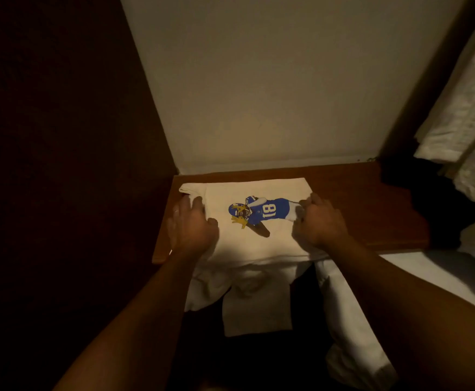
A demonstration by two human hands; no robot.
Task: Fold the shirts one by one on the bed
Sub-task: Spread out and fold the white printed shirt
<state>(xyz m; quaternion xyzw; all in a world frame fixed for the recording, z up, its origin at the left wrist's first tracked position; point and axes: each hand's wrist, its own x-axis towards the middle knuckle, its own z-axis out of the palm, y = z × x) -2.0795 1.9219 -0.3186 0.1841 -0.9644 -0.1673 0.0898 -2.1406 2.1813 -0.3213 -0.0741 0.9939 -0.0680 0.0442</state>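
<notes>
Shirt (258, 244): one, white, partly folded, lay on a brown wooden table (357, 210) set against a pale wall (258, 80); its far edge ran parallel to the wall and close to the table's back edge, its near part overhung the front edge and hung down in loose folds. The part on the table was wider than deep, long axis left to right. Print (258, 214): a football player in blue numbered 18, lying sideways on the cloth, helmet toward the left, legs toward the right, so that the shirt's own length ran across the table rather than toward the wall. Left end of the shirt showed a rolled, doubled edge near the table's left corner. Left hand (191, 227): rested on the shirt's left end, palm down, fingers loosely bent over the doubled edge, thumb lying on the cloth toward the print; whether it gripped the cloth or only pressed it could not be told. Right hand (319, 221): on the shirt's right end, just beside the player's legs, fingers curled with cloth bunched under the fingertips, holding a pinch of fabric. Both forearms bare, reaching in from the near edge of the view. Other items: a dark cloth (416, 198) heaped on the table's right end, well apart from the shirt; pale bedding (456, 277) at the right below the table; a light curtain (467, 108) at the upper right. Lighting dim; the area left of the table was too dark to make out.
</notes>
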